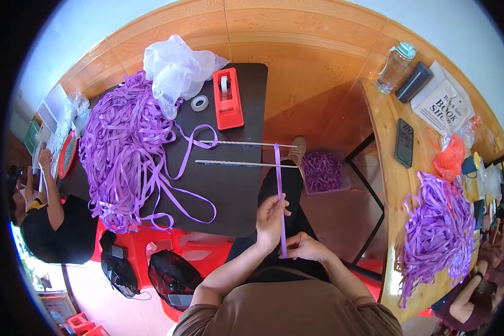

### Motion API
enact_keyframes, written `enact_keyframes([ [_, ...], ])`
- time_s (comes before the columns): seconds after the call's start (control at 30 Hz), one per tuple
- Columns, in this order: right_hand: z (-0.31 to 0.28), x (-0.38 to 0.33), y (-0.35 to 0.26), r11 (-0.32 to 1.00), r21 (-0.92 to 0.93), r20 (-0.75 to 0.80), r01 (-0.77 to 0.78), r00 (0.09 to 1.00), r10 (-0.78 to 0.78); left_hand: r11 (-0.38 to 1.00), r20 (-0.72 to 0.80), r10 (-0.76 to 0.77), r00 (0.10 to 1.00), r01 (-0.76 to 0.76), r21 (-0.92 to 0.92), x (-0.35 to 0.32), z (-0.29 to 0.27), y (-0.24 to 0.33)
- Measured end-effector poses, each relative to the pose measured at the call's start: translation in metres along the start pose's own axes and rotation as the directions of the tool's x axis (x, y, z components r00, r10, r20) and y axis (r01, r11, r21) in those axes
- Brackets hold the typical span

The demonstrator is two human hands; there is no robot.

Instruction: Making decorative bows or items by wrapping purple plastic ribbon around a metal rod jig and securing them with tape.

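A narrow purple ribbon strip (280,179) runs lengthwise in front of me. My left hand (271,220) pinches it around its middle, fingers closed. At its lower end, close to my lap, my right hand (309,247) has its fingers closed on the strip. The upper end reaches two thin twisted metal rods, a far rod (246,144) and a near rod (238,163), that stick out past the right edge of the dark table (229,207). It crosses the near rod and ends by the far one. On the table lies a big heap of purple ribbon (123,151) with loose loops trailing right.
A red tape dispenser (228,106), a tape roll (199,103) and a crumpled plastic bag (179,67) are behind the heap. A bin of purple pieces (323,171) stands on the floor. The wooden table (392,224) holds another ribbon heap (438,235), a phone (404,143) and a bottle (395,67). People sit both sides.
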State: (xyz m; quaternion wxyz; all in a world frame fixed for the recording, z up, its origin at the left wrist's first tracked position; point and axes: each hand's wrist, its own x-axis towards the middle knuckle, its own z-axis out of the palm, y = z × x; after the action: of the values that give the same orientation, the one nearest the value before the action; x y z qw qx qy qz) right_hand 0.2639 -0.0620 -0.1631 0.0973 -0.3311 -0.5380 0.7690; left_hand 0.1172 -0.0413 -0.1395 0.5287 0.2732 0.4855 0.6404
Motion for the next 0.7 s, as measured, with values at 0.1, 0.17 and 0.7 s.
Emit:
enact_keyframes([
  [0.1,-0.005,0.001,-0.002,1.0,-0.004,0.03,-0.005,1.0,0.005,1.0,-0.047,-0.014,0.999,0.015,0.017,0.01,0.011,0.005],
  [0.17,-0.008,0.001,-0.006,0.999,-0.039,0.033,-0.023,0.999,0.024,1.0,-0.076,-0.029,0.997,0.03,0.006,0.021,0.017,0.01],
  [0.7,-0.017,0.015,-0.011,0.831,-0.553,-0.078,-0.063,0.997,0.024,0.982,-0.022,-0.114,0.993,0.11,-0.155,0.044,0.019,0.017],
])
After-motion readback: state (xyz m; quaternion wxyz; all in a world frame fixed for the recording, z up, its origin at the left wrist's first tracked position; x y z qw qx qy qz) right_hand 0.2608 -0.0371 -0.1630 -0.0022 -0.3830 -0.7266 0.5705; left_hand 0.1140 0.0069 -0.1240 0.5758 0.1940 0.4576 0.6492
